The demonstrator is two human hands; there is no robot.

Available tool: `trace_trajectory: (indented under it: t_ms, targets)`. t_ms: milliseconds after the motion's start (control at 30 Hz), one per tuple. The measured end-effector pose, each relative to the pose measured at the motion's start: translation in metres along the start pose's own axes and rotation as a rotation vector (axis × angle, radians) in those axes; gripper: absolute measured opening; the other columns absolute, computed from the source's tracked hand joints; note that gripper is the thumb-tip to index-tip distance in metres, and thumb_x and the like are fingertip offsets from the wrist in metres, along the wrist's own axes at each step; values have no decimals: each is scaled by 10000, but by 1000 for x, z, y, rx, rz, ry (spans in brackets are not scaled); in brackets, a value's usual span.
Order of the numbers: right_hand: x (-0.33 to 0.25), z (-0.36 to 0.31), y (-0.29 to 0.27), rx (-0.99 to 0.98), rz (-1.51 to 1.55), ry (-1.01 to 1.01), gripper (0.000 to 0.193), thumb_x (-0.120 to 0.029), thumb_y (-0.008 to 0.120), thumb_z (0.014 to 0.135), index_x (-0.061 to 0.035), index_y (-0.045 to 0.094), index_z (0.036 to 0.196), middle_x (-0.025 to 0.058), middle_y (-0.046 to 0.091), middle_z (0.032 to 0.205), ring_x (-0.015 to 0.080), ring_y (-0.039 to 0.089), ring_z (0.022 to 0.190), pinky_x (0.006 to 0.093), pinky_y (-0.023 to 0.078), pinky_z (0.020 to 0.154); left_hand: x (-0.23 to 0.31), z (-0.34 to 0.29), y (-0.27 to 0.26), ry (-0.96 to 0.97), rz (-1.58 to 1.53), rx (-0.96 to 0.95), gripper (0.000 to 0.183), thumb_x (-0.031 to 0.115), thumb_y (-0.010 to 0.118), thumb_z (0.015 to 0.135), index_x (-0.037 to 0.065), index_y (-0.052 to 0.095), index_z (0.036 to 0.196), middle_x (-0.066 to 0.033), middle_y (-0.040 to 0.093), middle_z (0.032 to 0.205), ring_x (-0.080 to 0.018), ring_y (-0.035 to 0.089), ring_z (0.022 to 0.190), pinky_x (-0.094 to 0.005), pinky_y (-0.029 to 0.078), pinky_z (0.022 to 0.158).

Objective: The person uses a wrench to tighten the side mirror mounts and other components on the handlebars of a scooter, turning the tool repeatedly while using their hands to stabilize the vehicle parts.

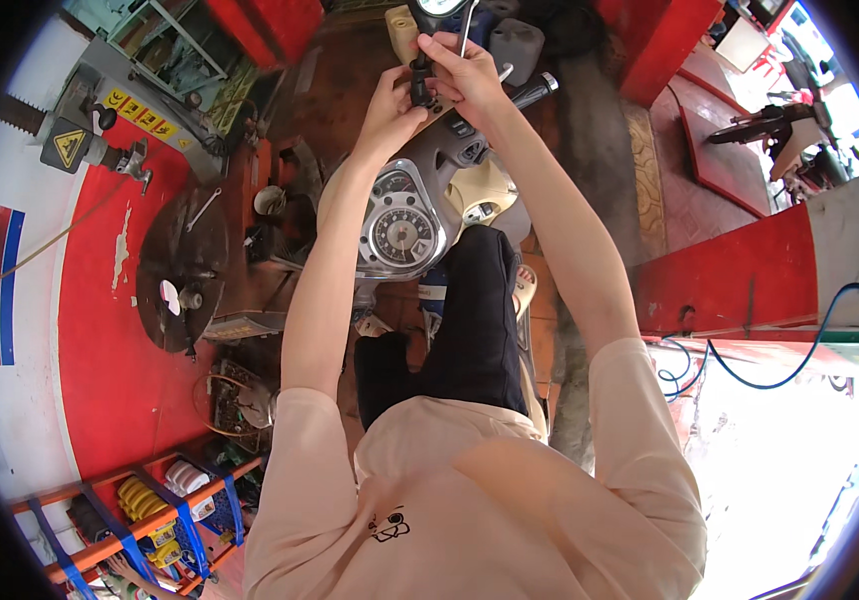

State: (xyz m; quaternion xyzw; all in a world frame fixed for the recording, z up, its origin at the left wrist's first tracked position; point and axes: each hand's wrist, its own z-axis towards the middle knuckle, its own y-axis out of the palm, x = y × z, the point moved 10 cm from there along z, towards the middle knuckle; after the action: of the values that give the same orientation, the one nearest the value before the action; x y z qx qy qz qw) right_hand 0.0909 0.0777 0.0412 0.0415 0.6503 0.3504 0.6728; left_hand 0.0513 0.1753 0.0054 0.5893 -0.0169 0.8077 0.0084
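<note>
Both hands are raised together at the top of the view, above the front of a scooter. My left hand (392, 118) pinches the lower part of a small black fitting (420, 84) from the left. From the right, my right hand (465, 72) grips the same piece, its thumb and fingers closed round the upper part. Just above them is a round, dark-rimmed disc (441, 6) with a pale face, cut off by the frame. Whether it joins the fitting is unclear. Beside my right hand rises a thin silver rod (468, 28). The scooter's speedometer panel (402, 234) lies below my wrists.
A handlebar grip (534, 92) sticks out to the right of my right wrist. Plastic jugs (517, 48) stand ahead. On the left are a round dark tray (185, 260) with a wrench (204, 209), and an orange rack (140, 530). A motorbike (785, 130) is at far right.
</note>
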Motion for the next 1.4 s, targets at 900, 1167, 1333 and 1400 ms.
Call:
trace_trajectory:
  t_ms: [900, 1167, 1333, 1400]
  targets:
    - [-3, 0, -8, 43, -13, -115, 209, -204, 773, 846, -8, 724, 900, -46, 567, 593, 18, 328, 395, 225, 193, 375, -2, 0, -21, -27, 180, 169, 474, -18, 603, 752, -15, 542, 1222, -146, 689, 1047, -161, 636, 907, -283, 499, 803]
    - [-5, -2, -8, 85, -40, -122, 194, -205, 773, 846, -22, 730, 896, -31, 607, 644, 17, 378, 425, 207, 237, 385, 8, -5, -12, 76, 310, 110, 480, 49, 751, 745, -13, 591, 1194, -90, 673, 1069, -164, 628, 1000, -302, 496, 861]
    - [-4, -3, -7, 62, -40, -120, 197, -210, 772, 848, -23, 731, 892, -35, 598, 626, 13, 375, 428, 206, 256, 395, 8, -3, -13, 118, 107, 83, 476, -19, 718, 767, -33, 573, 1220, -110, 667, 1095, -178, 624, 1037, -305, 481, 912]
    - [-4, -4, -7, 56, -40, -119, 197, -211, 770, 849, -22, 731, 890, -35, 597, 623, 11, 375, 430, 206, 263, 398, 6, -3, -15, 94, 35, 86, 473, -39, 701, 765, -40, 569, 1219, -115, 666, 1098, -181, 624, 1043, -305, 473, 924]
